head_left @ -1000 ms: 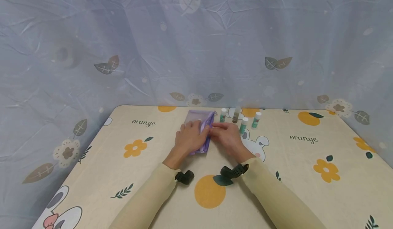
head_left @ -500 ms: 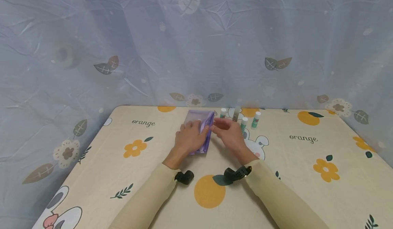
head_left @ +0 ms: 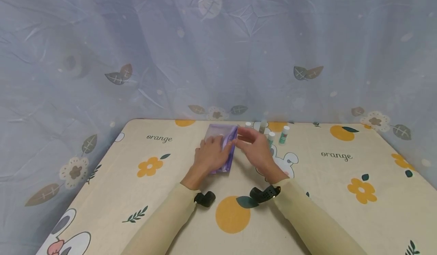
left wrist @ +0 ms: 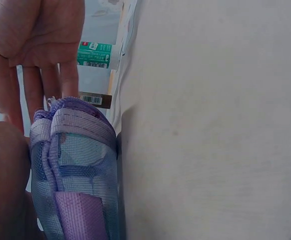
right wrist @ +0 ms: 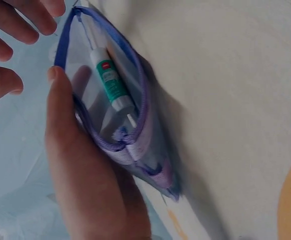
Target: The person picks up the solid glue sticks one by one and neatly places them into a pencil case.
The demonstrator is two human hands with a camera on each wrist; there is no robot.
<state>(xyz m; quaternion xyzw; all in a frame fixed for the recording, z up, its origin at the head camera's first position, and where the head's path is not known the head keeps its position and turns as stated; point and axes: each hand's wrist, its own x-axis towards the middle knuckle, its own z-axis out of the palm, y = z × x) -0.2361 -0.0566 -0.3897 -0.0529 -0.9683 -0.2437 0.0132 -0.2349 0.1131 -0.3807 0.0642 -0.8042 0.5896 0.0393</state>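
A purple mesh zip pouch (head_left: 218,128) lies under my left hand (head_left: 211,152), whose fingers spread over it while the thumb holds its edge. The pouch's mouth gapes in the right wrist view, with my left thumb (right wrist: 61,100) along the raised side of the rim. Inside it rests a green glue stick (right wrist: 111,82) with white ends. My right hand (head_left: 255,148) is just beyond the mouth, palm toward it, fingers loosely extended with nothing between them. Past that hand stand green, white-capped glue sticks (head_left: 283,135) and a brown tube (head_left: 262,127) with a clear top.
A cream tablecloth (head_left: 184,205) printed with oranges, flowers and rabbits covers the table. Behind its far edge hangs a grey-blue patterned curtain (head_left: 218,57). One glue stick (head_left: 271,138) is close to the right hand's knuckles, and another white cap (head_left: 248,125) shows behind the fingers.
My right hand has drawn away from the pouch's edge, its fingers loosening and lifting slightly toward the far end. The left hand stays in place on the pouch.
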